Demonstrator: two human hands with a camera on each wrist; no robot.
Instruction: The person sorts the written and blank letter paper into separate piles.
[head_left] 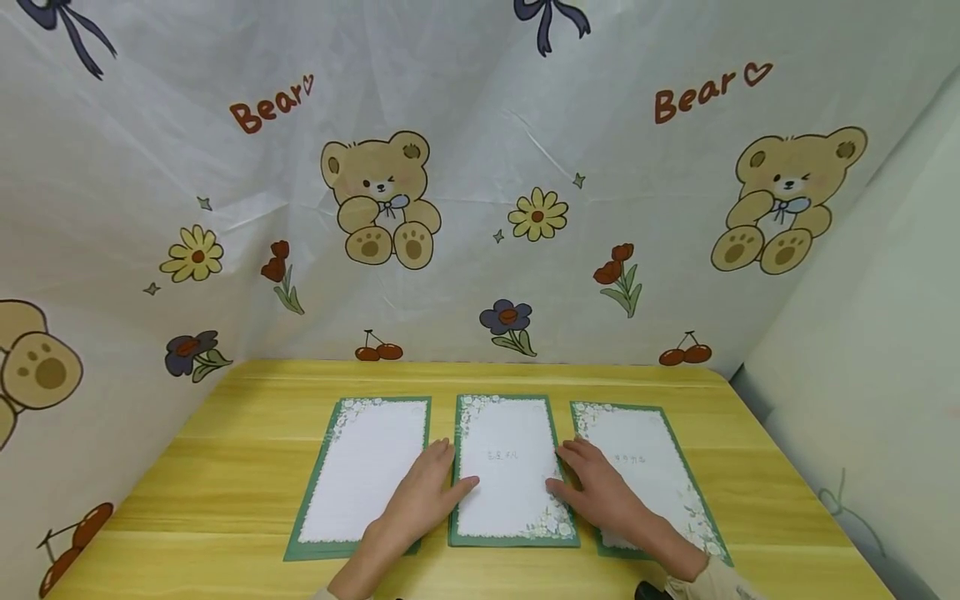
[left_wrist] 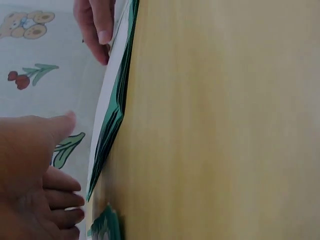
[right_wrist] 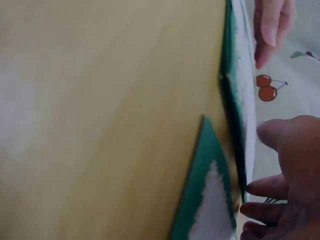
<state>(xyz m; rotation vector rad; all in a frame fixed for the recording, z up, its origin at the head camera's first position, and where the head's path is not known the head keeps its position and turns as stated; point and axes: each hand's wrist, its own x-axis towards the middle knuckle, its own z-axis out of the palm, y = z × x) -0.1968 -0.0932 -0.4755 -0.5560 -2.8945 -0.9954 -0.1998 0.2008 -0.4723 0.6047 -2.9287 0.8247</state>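
In the head view, a stack of green-bordered sheets of letter paper (head_left: 502, 500), with small faint handwriting in the middle, lies flat between my two hands. My left hand (head_left: 420, 497) is at the stack's left edge, its thumb reaching over the white part. At the right edge is my right hand (head_left: 602, 493), thumb also at the paper's border. Both hands have loosely extended fingers and grip nothing. Seen from the side in the left wrist view, the stack (left_wrist: 117, 107) shows several green layers. Whether the fingertips press the edges is hard to tell.
Left of the middle stack lies lined green-bordered paper (head_left: 363, 467). To the right is another bordered sheet (head_left: 660, 475) with faint writing, partly under my right hand and forearm. All rest on a yellow wood-grain table (head_left: 202, 492), with a bear-print cloth (head_left: 465, 167) behind it.
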